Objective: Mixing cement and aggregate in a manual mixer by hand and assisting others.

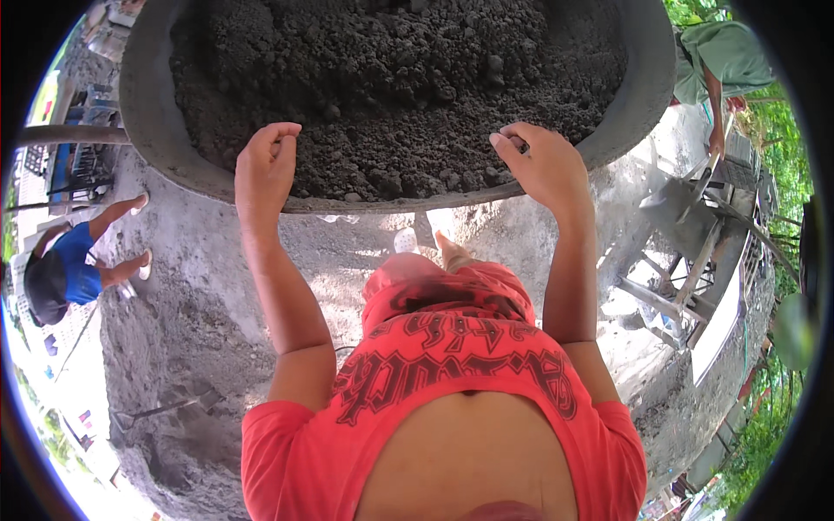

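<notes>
In front of me is a wide round grey pan (647, 95) with a thick rim, filled with dark grey, crumbly damp mix (391, 78). My left hand (266, 165) is over the near left part of the rim, fingers curled in. Over the near right part is my right hand (546, 165), its thumb and fingers bent toward each other. A small gap shows inside that curl. The undersides of both hands are hidden, so I cannot tell whether they touch the rim or hold anything.
At left, a person in blue shorts (80, 265) bends over near a blue metal frame (82, 143). A shovel (174, 405) lies on the grey ground. At right, a person in a green top (725, 56) reaches toward a wooden stand (695, 260). A pole (74, 135) meets the pan's left side.
</notes>
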Available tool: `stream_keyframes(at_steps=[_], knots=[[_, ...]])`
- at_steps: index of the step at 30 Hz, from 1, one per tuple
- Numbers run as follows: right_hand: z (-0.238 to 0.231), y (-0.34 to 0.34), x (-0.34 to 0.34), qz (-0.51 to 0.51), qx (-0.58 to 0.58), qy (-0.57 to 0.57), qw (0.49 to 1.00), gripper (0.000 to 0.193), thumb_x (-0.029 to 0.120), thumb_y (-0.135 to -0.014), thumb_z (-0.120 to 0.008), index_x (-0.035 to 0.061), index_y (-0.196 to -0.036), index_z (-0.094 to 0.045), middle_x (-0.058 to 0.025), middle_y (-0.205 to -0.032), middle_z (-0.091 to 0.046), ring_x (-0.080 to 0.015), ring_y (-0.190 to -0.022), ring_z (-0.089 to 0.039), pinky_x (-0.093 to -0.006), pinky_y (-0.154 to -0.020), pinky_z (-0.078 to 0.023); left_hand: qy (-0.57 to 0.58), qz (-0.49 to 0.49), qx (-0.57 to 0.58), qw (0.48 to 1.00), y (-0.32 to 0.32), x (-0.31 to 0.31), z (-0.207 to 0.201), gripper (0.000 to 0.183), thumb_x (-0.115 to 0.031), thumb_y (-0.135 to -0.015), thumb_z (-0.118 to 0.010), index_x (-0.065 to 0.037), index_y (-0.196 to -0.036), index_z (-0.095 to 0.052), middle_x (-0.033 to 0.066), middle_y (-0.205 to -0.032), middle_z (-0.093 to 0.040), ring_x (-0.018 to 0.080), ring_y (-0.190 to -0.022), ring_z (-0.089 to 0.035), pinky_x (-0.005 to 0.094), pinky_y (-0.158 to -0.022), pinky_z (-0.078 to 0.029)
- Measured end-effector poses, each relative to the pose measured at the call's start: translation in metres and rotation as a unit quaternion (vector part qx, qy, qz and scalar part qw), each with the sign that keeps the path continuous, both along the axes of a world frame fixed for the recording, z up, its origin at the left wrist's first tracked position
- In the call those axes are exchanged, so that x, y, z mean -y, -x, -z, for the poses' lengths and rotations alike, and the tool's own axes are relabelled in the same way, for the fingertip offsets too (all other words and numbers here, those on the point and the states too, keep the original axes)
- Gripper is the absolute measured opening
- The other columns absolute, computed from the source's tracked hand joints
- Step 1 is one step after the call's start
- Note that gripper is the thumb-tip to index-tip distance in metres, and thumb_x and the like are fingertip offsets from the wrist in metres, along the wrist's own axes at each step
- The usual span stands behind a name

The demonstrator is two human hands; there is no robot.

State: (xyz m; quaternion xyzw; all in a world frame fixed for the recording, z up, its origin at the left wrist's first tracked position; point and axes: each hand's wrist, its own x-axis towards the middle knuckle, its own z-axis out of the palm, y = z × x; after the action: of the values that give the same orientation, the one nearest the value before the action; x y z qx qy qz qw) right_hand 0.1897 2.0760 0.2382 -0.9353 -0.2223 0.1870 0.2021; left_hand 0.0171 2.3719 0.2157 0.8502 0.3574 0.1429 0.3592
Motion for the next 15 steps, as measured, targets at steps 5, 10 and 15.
stream_keyframes(at_steps=[5, 10, 15], knots=[[-0.010, 0.003, -0.006, 0.000, -0.002, -0.010, 1.000, 0.040, 0.043, -0.091, -0.059, 0.0075, -0.104, -0.072, -0.0113, -0.098, -0.072, -0.0304, -0.093, -0.067, -0.0405, -0.081, -0.050, -0.084, 0.031, 0.058, 0.994, 0.002, -0.002, 0.008, 0.022, -0.014, -0.094, -0.052, -0.008, -0.106, -0.070, 0.0103, -0.103, -0.071, 0.0294, -0.092, -0.068, 0.0366, -0.080, -0.052], [0.001, -0.005, -0.005, -0.120, 0.010, 0.025, 0.992, 0.038, 0.037, -0.094, -0.058, 0.0043, -0.108, -0.069, -0.0184, -0.104, -0.069, -0.0371, -0.100, -0.063, -0.0454, -0.087, -0.048, -0.145, 0.037, -0.004, 0.989, -0.001, 0.011, 0.000, 0.022, -0.016, -0.093, -0.050, -0.008, -0.102, -0.069, 0.0113, -0.107, -0.068, 0.0332, -0.099, -0.064, 0.0430, -0.083, -0.051], [0.010, -0.013, -0.067, -0.396, -0.085, 0.024, 0.914, 0.034, 0.032, -0.094, -0.056, 0.0027, -0.108, -0.068, -0.0202, -0.105, -0.068, -0.0377, -0.099, -0.064, -0.0465, -0.087, -0.049, -0.102, 0.007, -0.021, 0.995, 0.002, 0.005, 0.002, 0.020, -0.015, -0.092, -0.053, -0.007, -0.102, -0.069, 0.0102, -0.107, -0.067, 0.0317, -0.093, -0.065, 0.0425, -0.080, -0.051]])
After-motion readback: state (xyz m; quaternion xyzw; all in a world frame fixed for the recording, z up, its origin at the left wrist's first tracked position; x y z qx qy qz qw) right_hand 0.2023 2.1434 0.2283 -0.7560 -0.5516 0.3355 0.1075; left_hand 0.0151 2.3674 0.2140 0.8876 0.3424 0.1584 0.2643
